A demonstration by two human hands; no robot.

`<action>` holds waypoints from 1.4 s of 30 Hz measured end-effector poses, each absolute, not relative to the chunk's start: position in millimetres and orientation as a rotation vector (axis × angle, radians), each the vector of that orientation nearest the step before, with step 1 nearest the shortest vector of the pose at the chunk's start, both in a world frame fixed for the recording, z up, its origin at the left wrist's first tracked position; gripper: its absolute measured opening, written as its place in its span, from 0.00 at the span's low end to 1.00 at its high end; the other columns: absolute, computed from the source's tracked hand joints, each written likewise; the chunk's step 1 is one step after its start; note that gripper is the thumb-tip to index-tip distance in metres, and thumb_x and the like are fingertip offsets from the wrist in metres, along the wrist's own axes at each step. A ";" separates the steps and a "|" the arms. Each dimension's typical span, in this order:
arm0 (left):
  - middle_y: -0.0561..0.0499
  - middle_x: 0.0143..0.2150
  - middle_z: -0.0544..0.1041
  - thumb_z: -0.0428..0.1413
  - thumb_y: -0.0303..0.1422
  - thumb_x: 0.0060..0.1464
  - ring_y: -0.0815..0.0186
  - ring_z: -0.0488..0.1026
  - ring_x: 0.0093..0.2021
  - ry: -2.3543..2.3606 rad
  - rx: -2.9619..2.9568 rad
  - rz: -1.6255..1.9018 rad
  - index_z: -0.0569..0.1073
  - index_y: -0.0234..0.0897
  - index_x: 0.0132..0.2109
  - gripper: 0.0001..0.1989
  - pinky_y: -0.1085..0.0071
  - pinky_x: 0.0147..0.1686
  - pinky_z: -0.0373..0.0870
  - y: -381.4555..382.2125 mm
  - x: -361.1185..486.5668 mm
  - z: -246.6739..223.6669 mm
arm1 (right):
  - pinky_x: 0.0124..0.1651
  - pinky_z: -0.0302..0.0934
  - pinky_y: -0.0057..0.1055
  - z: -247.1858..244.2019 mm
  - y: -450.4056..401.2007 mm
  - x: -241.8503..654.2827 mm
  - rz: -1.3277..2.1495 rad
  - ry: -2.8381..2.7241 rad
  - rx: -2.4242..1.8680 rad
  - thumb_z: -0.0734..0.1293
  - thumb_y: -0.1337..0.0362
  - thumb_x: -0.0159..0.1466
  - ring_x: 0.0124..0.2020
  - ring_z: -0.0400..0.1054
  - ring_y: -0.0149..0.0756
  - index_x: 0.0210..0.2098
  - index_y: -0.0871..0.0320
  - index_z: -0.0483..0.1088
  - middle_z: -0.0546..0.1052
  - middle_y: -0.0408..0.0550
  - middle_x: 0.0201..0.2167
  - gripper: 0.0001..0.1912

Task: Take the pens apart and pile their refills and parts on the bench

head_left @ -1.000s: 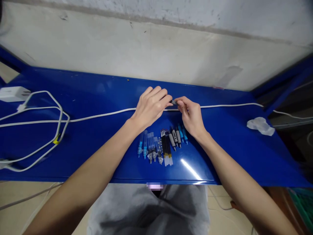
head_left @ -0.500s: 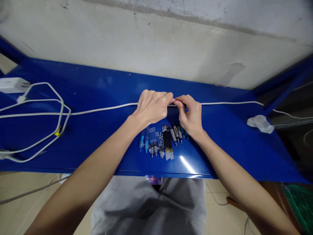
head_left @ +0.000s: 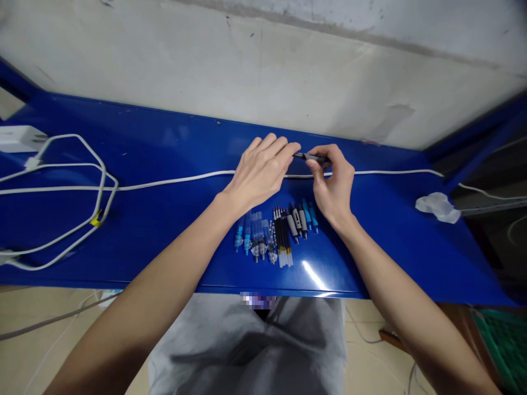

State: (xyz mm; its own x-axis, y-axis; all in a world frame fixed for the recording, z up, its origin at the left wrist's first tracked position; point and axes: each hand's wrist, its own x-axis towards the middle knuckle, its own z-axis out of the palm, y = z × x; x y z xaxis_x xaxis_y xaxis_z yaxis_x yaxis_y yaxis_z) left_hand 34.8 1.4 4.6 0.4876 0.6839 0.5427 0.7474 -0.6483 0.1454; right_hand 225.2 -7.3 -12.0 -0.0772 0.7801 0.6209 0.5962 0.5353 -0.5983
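Observation:
Above the blue shelf, my right hand (head_left: 335,181) pinches a dark pen part with a grey grip (head_left: 315,157) between thumb and fingers. My left hand (head_left: 265,167) is closed at the fingertips on the thin dark end of that part, its palm facing down. Nearer to me lie pen parts in a row. Clear barrels (head_left: 257,230) with blue or dark ends are on the left, black refills with white ends (head_left: 284,241) in the middle, then grey grip sections (head_left: 297,220) and blue grip sections (head_left: 308,215) on the right.
A white cable (head_left: 177,180) runs across the blue shelf (head_left: 164,137) behind the parts and passes under both hands. Cable loops (head_left: 102,175) and a white charger (head_left: 22,138) lie at the left. A crumpled translucent bag (head_left: 438,207) sits far right. A wall (head_left: 247,71) stands behind.
My hands have moved slightly up and farther apart, the right one rightward. The dark pen part between them now shows, as do the blue grip sections that my right hand partly covered.

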 end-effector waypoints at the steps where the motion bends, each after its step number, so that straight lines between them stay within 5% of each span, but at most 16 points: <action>1: 0.42 0.49 0.78 0.42 0.30 0.72 0.53 0.72 0.51 -1.276 -2.605 -0.856 0.72 0.36 0.57 0.17 0.59 0.48 0.64 1.4 34.6 4.9 | 0.45 0.62 0.37 -12.4 -6.6 225.5 0.228 -1.784 -1.153 0.63 0.52 0.73 0.39 0.69 0.40 0.43 0.55 0.72 0.77 0.48 0.38 0.13; 5: 0.45 0.41 0.79 0.45 0.20 0.64 0.54 0.73 0.48 -1.386 -2.577 -0.725 0.75 0.35 0.47 0.16 0.60 0.46 0.64 0.3 33.5 7.4 | 0.43 0.61 0.37 -13.1 -6.6 222.6 0.262 -1.881 -1.135 0.58 0.54 0.76 0.35 0.68 0.38 0.38 0.54 0.73 0.75 0.45 0.30 0.17; 8: 0.46 0.37 0.80 0.46 0.19 0.59 0.56 0.74 0.42 -1.521 -2.589 -0.641 0.76 0.36 0.43 0.15 0.61 0.41 0.63 -1.8 34.0 10.9 | 0.39 0.62 0.35 -13.1 -7.3 220.2 0.318 -1.871 -1.067 0.64 0.57 0.73 0.34 0.69 0.37 0.39 0.55 0.72 0.76 0.45 0.33 0.10; 12: 0.46 0.38 0.81 0.48 0.22 0.59 0.57 0.76 0.38 -1.629 -2.620 -0.589 0.76 0.37 0.47 0.15 0.64 0.34 0.59 -5.4 35.9 15.0 | 0.40 0.64 0.36 -11.3 -7.9 219.3 0.302 -1.883 -1.023 0.67 0.54 0.70 0.40 0.71 0.39 0.45 0.53 0.72 0.76 0.49 0.42 0.10; 18: 0.47 0.41 0.82 0.48 0.21 0.57 0.58 0.76 0.39 -1.568 -2.684 -0.618 0.75 0.38 0.48 0.17 0.65 0.33 0.57 -5.9 35.8 11.6 | 0.41 0.61 0.38 -9.8 -9.8 219.3 0.207 -1.971 -1.091 0.58 0.55 0.76 0.34 0.68 0.39 0.39 0.54 0.75 0.77 0.46 0.30 0.18; 25: 0.46 0.41 0.82 0.47 0.21 0.59 0.58 0.76 0.39 -1.593 -2.666 -0.624 0.75 0.39 0.50 0.18 0.65 0.34 0.57 -6.0 36.2 12.3 | 0.49 0.63 0.44 -6.8 -10.8 219.0 0.127 -1.943 -1.099 0.65 0.53 0.72 0.44 0.70 0.45 0.44 0.52 0.75 0.80 0.47 0.41 0.11; 30: 0.47 0.40 0.81 0.47 0.21 0.59 0.58 0.76 0.40 -1.554 -2.655 -0.599 0.76 0.40 0.47 0.17 0.65 0.33 0.56 -4.6 37.4 10.9 | 0.45 0.62 0.41 -9.8 -8.9 221.1 0.182 -1.990 -1.134 0.61 0.57 0.75 0.37 0.70 0.41 0.40 0.53 0.76 0.81 0.45 0.34 0.14; 35: 0.48 0.37 0.81 0.49 0.22 0.56 0.58 0.76 0.37 -1.573 -2.632 -0.581 0.77 0.39 0.45 0.16 0.65 0.31 0.55 -2.8 36.9 9.3 | 0.46 0.63 0.41 -7.5 -11.1 218.9 0.141 -1.978 -1.059 0.66 0.59 0.72 0.42 0.69 0.44 0.41 0.53 0.75 0.79 0.48 0.39 0.07; 39: 0.47 0.36 0.81 0.49 0.23 0.57 0.57 0.76 0.37 -1.575 -2.609 -0.602 0.77 0.39 0.44 0.14 0.64 0.30 0.54 -3.2 35.9 10.7 | 0.47 0.62 0.42 -6.8 -11.2 217.9 0.174 -2.046 -1.092 0.63 0.56 0.74 0.43 0.69 0.44 0.49 0.52 0.74 0.80 0.49 0.41 0.12; 42: 0.47 0.36 0.81 0.49 0.22 0.56 0.57 0.76 0.37 -1.562 -2.614 -0.581 0.77 0.39 0.43 0.14 0.64 0.29 0.54 -3.5 36.2 10.8 | 0.46 0.60 0.41 -8.8 -10.6 218.9 0.169 -2.068 -1.131 0.60 0.57 0.75 0.39 0.69 0.42 0.44 0.53 0.76 0.81 0.48 0.37 0.13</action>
State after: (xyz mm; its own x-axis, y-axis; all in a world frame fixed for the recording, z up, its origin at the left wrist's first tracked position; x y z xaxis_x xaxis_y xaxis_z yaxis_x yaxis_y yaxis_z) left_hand 36.2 -3.5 10.8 0.4222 0.8418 0.3364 0.8571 -0.4915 0.1541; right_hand 218.9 -10.6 -8.8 -0.3197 0.7671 0.5563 0.6666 0.5993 -0.4433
